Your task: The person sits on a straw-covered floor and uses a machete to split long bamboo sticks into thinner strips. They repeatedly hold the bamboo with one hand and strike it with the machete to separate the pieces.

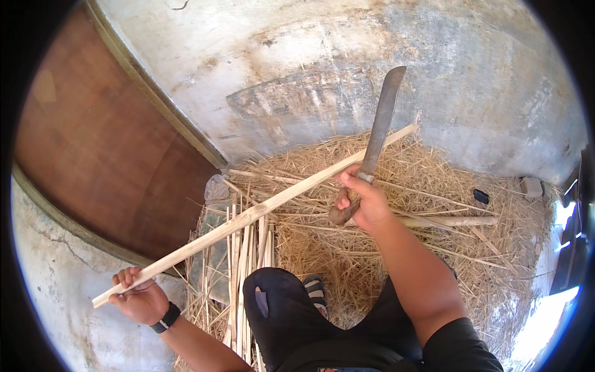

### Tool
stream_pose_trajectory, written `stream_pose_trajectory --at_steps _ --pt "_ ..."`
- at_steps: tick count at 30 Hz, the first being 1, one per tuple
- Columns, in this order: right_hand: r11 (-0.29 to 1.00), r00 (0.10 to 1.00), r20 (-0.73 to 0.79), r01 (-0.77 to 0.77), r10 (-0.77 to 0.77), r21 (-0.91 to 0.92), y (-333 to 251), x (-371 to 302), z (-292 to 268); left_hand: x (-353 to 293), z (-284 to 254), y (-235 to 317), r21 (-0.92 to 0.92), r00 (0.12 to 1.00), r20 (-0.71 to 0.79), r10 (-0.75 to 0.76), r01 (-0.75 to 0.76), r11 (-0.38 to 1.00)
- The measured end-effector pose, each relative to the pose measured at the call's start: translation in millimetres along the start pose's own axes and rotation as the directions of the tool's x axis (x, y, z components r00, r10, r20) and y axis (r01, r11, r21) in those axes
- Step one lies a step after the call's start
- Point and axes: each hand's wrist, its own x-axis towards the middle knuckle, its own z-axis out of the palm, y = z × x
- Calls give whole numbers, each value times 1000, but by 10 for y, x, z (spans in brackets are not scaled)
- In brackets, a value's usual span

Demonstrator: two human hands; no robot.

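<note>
My left hand (141, 297) is closed round the near end of a long, pale split-wood strip (248, 216). The strip slants up to the right, its far end reaching close to the wall. In my right hand (370, 201) is a machete (385, 118), held by its curved wooden handle (344, 212) with the broad dark blade pointing up and away. The blade's lower part passes in front of the strip; whether the two touch I cannot tell.
Straw and shavings (434, 180) cover the floor. Several cut strips (243, 273) lie beside my left knee. A round pole (446, 221) and a small black object (481, 196) lie at right. Behind stand a stained wall (297, 80) and a brown door (105, 142).
</note>
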Motion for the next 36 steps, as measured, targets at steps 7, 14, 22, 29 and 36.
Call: stream_pose_trajectory --at_steps 7,14,22,29,36 --pt "983 1000 -10 13 -15 -183 -68 39 -11 -277 -605 -74 393 948 -24 -318 301 869" --pt "950 997 -72 3 -26 -313 -69 32 11 -1097 -417 87 981 254 5 -967 -191 -45" --pt "836 998 -58 -49 20 -547 -5 -59 174 -1552 -189 -201 708 560 466 -685 -700 -91" --pt "838 993 35 -78 115 -540 -69 -170 290 -1501 -748 -199 768 625 248 -740 -592 -243" --pt "836 982 152 -14 116 -549 -229 -233 432 -1853 -750 73 906 631 123 -766 -387 -174"
